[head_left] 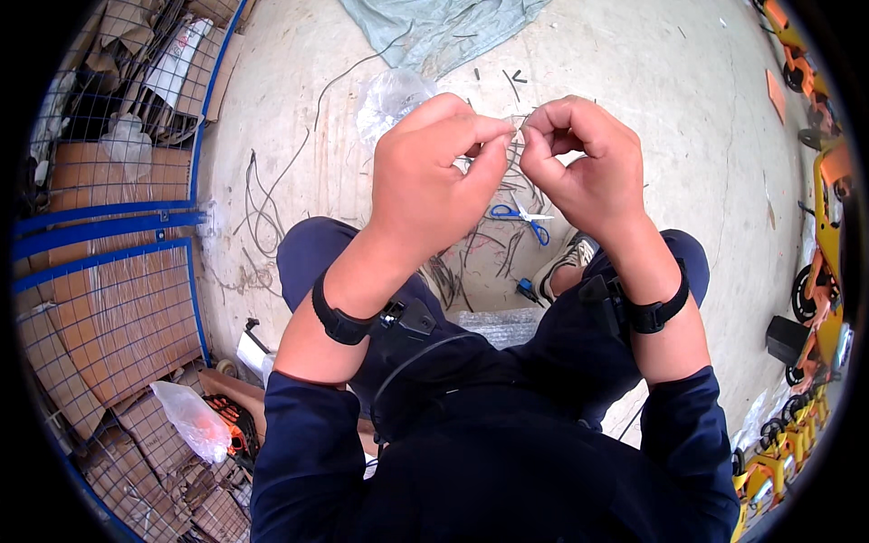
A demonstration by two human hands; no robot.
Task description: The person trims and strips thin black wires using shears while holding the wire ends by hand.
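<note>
My left hand (430,172) and my right hand (584,158) are raised in front of me, fingertips nearly meeting. Each one pinches thumb against forefinger. Whatever lies between the fingertips is too thin and small to make out. Below and between the hands, a pair of scissors (520,215) with blue handles lies spread on the floor. Short dark pieces of wire or cable (444,279) are scattered around it, some partly hidden behind my hands. A clear plastic bag (385,104) rests just beyond my left hand.
A grey-green sheet (444,32) covers the far floor. A long thin cable (317,113) loops along the left. Blue mesh cages (195,163) hold cardboard there. Yellow and orange wheeled items (828,226) line the right. My feet flank a small blue object (527,289).
</note>
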